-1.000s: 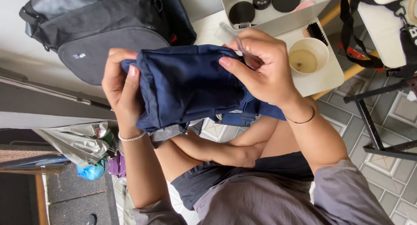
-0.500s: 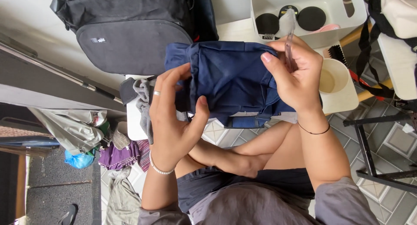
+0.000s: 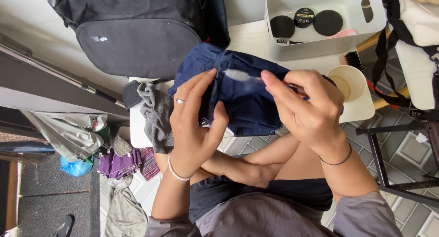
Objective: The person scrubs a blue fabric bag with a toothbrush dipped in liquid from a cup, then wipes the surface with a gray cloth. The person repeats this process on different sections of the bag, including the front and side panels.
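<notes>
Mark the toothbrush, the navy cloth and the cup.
toothbrush (image 3: 238, 75), head view, on the white bristles.
navy cloth (image 3: 249, 104), head view, on its creased middle.
cup (image 3: 352, 83), head view, on its pale rim.

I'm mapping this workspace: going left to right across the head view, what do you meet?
Blue plastic bag → grey cloth → left hand → navy fabric → right hand → cup → black strap.

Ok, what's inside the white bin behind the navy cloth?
The white bin holds three round black tins, a pink item and brush bristles at its front wall. That wall covers anything lower down.
</notes>
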